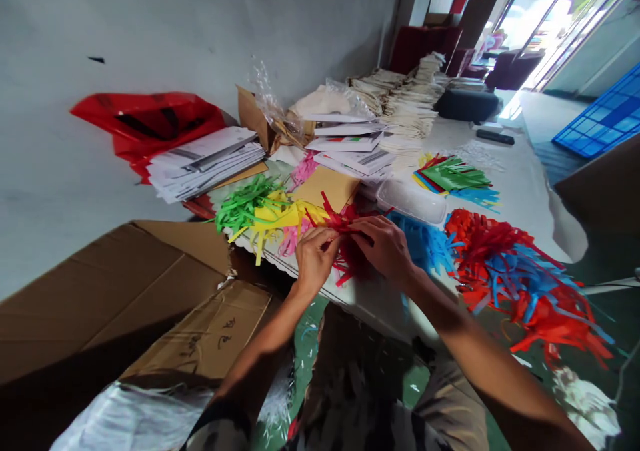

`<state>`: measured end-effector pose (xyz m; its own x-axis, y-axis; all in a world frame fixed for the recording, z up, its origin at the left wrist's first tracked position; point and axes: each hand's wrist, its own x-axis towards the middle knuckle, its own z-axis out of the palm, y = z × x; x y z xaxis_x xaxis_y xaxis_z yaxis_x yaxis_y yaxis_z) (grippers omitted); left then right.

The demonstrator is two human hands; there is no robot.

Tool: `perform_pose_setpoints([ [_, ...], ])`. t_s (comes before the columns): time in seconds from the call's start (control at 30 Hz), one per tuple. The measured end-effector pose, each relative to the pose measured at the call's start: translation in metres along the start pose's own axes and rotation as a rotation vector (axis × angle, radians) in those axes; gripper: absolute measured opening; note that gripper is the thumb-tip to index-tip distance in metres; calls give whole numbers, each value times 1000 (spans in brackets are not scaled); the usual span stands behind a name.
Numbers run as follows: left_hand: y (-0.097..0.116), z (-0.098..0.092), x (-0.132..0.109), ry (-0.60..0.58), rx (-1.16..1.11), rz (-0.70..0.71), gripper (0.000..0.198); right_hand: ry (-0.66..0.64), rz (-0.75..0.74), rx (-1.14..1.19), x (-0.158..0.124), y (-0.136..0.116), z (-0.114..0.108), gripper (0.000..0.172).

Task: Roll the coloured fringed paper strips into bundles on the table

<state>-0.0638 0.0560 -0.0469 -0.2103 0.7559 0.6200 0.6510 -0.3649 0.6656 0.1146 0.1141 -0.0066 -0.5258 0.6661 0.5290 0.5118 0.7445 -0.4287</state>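
Observation:
Both hands meet at the table's front edge over a red fringed paper tassel [350, 264]. My left hand [316, 256] pinches one part of its red strip between thumb and fingers. Just beside it, my right hand [383, 243] has its fingers closed on the same red strip. Loose red fringe hangs below and spreads behind the fingers, which hide part of it. To the left lie yellow fringed paper [273, 216] and green fringed paper [250, 204], with some pink strips [290, 241] underneath. Blue fringed paper [425, 241] lies right of my right hand.
A red and blue fringe heap [520, 284] overhangs the table's right side. Behind stand a clear plastic tray [413, 199], paper stacks [205, 161], a red bag [150, 121] and flat fringed sheets [457, 174]. An open cardboard box [200, 331] is at lower left.

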Motion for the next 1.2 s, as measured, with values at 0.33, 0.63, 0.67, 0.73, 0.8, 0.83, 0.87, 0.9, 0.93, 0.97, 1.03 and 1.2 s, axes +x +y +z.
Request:
perform_pose_setpoints([
  [0.33,8,-14,4,-145,-11,10,31,16,-36,35,1,0,3,23],
  [0.63,2,-1,3,-35,-200,-128,4,91,57,262,1,2,4,20],
  [0.67,2,1,3,-25,-191,-122,3,84,58,263,1,2,5,20],
  [0.73,3,4,3,-19,-190,-118,2,80,56,257,0,1,7,20],
  [0.8,4,7,3,-18,-215,-127,4,90,51,243,0,-1,8,21],
  [0.83,5,8,3,-15,-230,-136,7,102,50,233,0,-1,9,22],
  [0.87,6,8,2,-12,-241,-147,10,114,49,221,0,-1,10,22],
  [0.9,7,8,2,-11,-247,-157,14,124,48,208,1,-2,10,23],
  [0.93,8,7,2,-14,-248,-163,18,130,47,193,0,-2,11,23],
  [0.97,9,6,2,-23,-247,-166,22,134,45,175,0,-2,11,24],
  [1.03,9,4,2,-47,-246,-167,27,136,36,146,0,-2,12,25],
  [1.2,6,0,3,-27,-257,-184,28,104,-12,119,-2,-2,12,32],
])
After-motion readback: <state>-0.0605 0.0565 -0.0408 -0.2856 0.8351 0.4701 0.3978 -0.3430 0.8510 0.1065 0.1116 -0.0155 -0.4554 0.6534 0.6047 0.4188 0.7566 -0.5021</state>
